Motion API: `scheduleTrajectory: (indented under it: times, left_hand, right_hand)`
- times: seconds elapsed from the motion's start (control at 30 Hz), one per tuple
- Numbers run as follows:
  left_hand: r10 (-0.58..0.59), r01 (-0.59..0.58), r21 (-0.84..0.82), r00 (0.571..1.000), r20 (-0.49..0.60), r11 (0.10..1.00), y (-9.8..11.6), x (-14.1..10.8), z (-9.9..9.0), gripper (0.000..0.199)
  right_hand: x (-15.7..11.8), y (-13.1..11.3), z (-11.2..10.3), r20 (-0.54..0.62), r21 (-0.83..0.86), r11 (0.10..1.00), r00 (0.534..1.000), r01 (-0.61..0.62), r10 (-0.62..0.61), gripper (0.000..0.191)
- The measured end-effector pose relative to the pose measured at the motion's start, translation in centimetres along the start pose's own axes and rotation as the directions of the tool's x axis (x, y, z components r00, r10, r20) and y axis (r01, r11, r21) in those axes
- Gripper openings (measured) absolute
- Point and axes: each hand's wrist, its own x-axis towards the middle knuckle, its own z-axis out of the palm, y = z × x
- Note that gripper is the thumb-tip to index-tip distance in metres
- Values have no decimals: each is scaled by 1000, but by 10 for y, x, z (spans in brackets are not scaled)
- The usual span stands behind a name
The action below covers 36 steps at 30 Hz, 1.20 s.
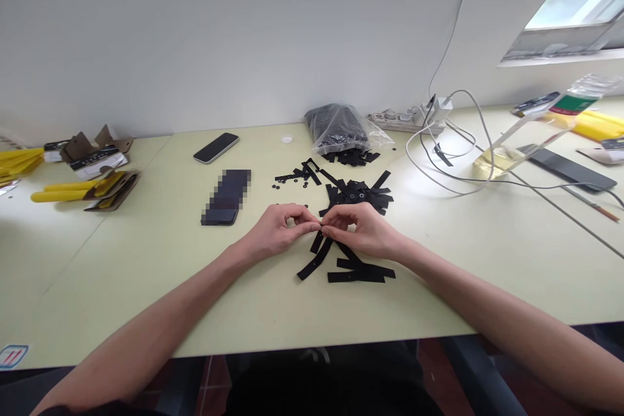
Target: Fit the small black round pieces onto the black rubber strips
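My left hand point(283, 229) and my right hand point(363, 231) meet fingertip to fingertip above the table. Both pinch a black fabric strip point(314, 263) at its upper end; any small part between the fingertips is hidden. Just below my right hand, several more black strips point(361, 271) lie crossed on the table, some with a small hole. Behind my hands is a pile of black strips point(358, 194), two showing round ring-like pieces. Small black round pieces point(276, 186) and narrow black parts point(305, 172) are scattered behind my left hand.
A clear bag of black strips point(341, 127) rests by the wall. Two phones point(217, 147) lie left of the hands. Yellow-handled tools point(73, 192) are far left. At right are a power strip point(400, 119), looping cables point(458, 188) and a tilted clear bottle point(502, 159).
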Motion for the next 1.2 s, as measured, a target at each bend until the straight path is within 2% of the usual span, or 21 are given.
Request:
scheduleTrajectory:
  times: [0.17, 0.37, 0.5, 0.6, 0.73, 0.8, 0.9, 1.0, 1.2]
  left_hand:
    - [33, -32, 24, 999, -41, 999, -2, 0, 2, 19]
    - [115, -107, 182, 993, -32, 977, -4, -1, 3, 13]
    - [164, -158, 283, 986, 2, 946, -5, 0, 3, 15]
    - [194, -160, 432, 980, -36, 887, -9, 2, -2, 26]
    - [72, 12, 589, 990, -119, 808, -25, 7, -15, 61]
    - [-30, 87, 616, 994, -102, 783, -34, 11, -20, 75]
    - [-129, 129, 633, 991, -47, 763, -41, 17, -25, 81]
    - [-169, 140, 634, 985, -14, 761, -42, 19, -27, 82]
    - [-201, 144, 648, 979, 14, 748, -29, 8, -28, 83]
  right_hand:
    - [2, 3, 3, -73, -49, 999, 997, 7, -11, 25]
    - [2, 2, 5, -61, -137, 989, 996, 58, -67, 19]
    - [3, -3, 4, -63, -260, 960, 991, 100, -120, 16]
    - [4, -5, -2, -108, -424, 905, 991, 29, -83, 14]
    - [6, -3, -20, -261, -640, 743, 965, -196, 30, 14]
    - [7, 1, -29, -305, -687, 674, 950, -272, 73, 15]
    - [8, 6, -35, -342, -723, 606, 934, -331, 101, 12]
    - [9, 6, -34, -380, -724, 597, 922, -345, 72, 9]
    - [8, 0, -24, -394, -667, 694, 919, -270, -21, 13]
